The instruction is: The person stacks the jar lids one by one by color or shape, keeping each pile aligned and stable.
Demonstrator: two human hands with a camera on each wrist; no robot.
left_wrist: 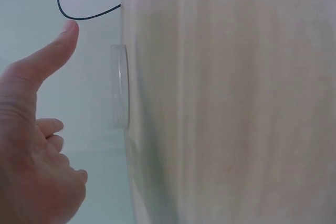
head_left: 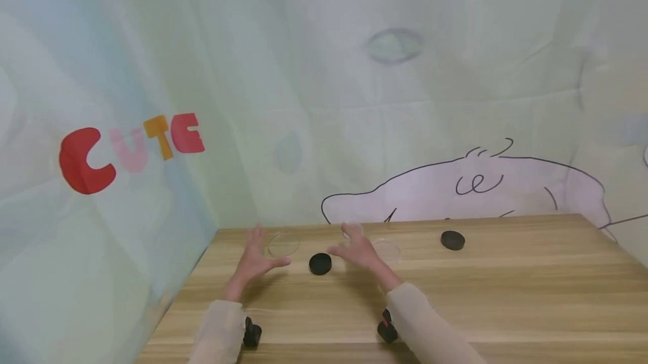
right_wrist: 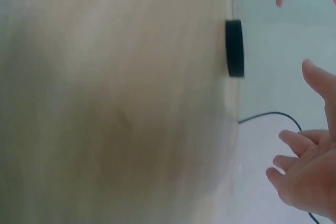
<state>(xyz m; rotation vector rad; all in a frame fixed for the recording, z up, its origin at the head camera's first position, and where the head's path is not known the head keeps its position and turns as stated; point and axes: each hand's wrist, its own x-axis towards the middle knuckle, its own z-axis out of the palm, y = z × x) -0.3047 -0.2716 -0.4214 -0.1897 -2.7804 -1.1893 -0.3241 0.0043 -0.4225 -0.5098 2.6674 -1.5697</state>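
Observation:
My left hand (head_left: 257,260) is held over the left of the wooden table, thumb spread from the fingers, holding nothing. Just beyond its thumb lies a clear round dish (head_left: 284,245), seen edge-on as a low transparent rim (left_wrist: 119,86) in the left wrist view. A black round disc (head_left: 320,264) lies between the two hands, touched by neither; the right wrist view shows its side (right_wrist: 235,49). My right hand (head_left: 359,251) hovers to the disc's right, thumb and fingers apart, with nothing in it. Beside its wrist is another clear round dish (head_left: 387,251). A third clear round piece (head_left: 354,230) is partly hidden behind that hand.
Farther right on the table (head_left: 506,296) lies a second black disc (head_left: 453,240). A printed cloth backdrop (head_left: 283,99) hangs along the table's back and left edges. Small black devices (head_left: 251,332) are worn at both wrists.

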